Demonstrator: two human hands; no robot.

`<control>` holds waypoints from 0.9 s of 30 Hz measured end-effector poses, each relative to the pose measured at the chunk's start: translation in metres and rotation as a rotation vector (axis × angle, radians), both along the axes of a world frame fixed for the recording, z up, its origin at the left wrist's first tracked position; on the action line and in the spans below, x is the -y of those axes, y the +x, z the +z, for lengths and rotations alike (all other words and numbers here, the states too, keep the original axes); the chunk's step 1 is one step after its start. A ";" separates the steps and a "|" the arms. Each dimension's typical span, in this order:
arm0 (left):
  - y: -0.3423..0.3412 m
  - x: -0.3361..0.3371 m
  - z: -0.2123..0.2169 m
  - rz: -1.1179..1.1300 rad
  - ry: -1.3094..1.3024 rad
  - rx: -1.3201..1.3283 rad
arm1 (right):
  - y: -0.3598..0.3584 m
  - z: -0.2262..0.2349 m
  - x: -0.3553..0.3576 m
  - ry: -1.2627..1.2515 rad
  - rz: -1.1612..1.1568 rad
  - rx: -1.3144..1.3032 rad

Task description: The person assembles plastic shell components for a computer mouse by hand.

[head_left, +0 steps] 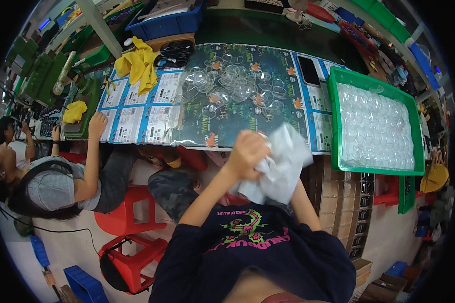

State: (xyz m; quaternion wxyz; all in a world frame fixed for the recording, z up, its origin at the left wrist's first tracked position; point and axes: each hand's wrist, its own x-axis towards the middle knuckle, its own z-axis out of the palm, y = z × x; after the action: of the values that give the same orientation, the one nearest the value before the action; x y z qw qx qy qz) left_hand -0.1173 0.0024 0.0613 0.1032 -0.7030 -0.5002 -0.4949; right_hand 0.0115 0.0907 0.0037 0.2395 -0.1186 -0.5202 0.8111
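Observation:
My left hand (248,153) is closed on a crumpled white cloth (286,164) in front of my chest, just past the table's near edge. Behind that cloth my right hand is hidden; only its forearm (307,206) shows, rising to the cloth from below. Whether a small piece is wrapped inside the folds cannot be seen. Beyond my hands a loose heap of clear round lens-like pieces (242,92) lies on a dark patterned sheet (194,134). To the right stands a green tray (337,154) holding many clear pieces in rows on something white.
A black phone (308,70) lies left of the tray. Yellow cloths (139,65), black cables (176,53) and a blue bin (162,25) are at the back left. At my left a co-worker (55,184) sits near red stools (131,214). Partitioned boxes (346,212) stand below the tray.

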 end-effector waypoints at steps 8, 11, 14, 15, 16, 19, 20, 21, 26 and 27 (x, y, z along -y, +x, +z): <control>0.087 0.048 -0.058 0.065 0.002 0.527 | 0.031 0.011 0.013 -0.556 -0.220 0.064; 0.113 0.055 -0.074 -0.165 -0.257 1.393 | 0.022 -0.001 0.038 -0.462 -0.314 -0.172; 0.099 0.064 -0.123 -1.052 -0.351 2.445 | 0.016 -0.029 0.065 0.217 -0.519 0.025; 0.089 0.063 -0.124 -1.030 -0.497 2.379 | 0.020 -0.039 0.067 0.547 -0.469 0.098; 0.092 0.062 -0.136 -0.774 -0.368 2.409 | 0.018 -0.046 0.067 0.738 -0.451 0.101; 0.083 0.046 -0.170 -0.455 -0.224 2.368 | 0.027 -0.070 0.067 1.028 -0.312 0.221; 0.073 0.037 -0.178 -0.399 -0.192 2.302 | 0.027 -0.072 0.072 0.980 -0.288 0.298; 0.065 0.029 -0.188 -0.396 -0.138 2.350 | 0.030 -0.074 0.077 0.930 -0.264 0.375; -0.031 -0.023 -0.281 -0.707 -0.157 1.895 | 0.046 -0.089 0.099 0.803 -0.002 0.451; -0.051 -0.031 -0.277 -0.647 -0.196 1.820 | 0.050 -0.092 0.099 0.799 -0.013 0.454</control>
State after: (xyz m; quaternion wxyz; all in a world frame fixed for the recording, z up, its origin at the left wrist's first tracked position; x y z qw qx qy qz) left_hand -0.1678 0.0330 -0.2156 -0.5235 -0.1604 -0.2103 -0.8100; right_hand 0.0611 -0.0085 -0.0886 0.1515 -0.1950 -0.8307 0.4990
